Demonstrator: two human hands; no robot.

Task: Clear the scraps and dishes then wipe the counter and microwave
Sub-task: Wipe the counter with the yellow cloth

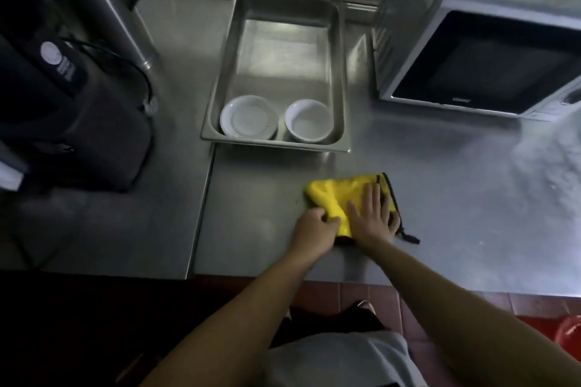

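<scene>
Yellow cloth (339, 195) down on the steel counter (456, 198), close to the near edge, and both hands are on it. The right hand (372, 214) lies flat on top, fingers straight and spread, pressing the cloth's right half against the metal; a dark trim and a small loop of the cloth poke out just past those fingertips and beside the little finger. The left hand (316, 225) sits at the cloth's near left corner, fingers curled in, pinching a fold of the yellow fabric between thumb and knuckles. The two hands are almost touching, thumb side to thumb side.

Beyond the fingertips, straight ahead, a steel tray (336, 50) sits on the counter. Inside it, at the end nearest the hands, two white bowls side by side: the wider one (249, 118) on the left, the smaller one (309, 125) on the right, both upright and apart from each other.

Off past the right hand's little finger, farther back, stands the microwave (490, 63), door closed, dark window facing the person. Over on the far side of the left hand, well apart, a black appliance (78, 110) with a cord sits on the adjoining counter section.
</scene>
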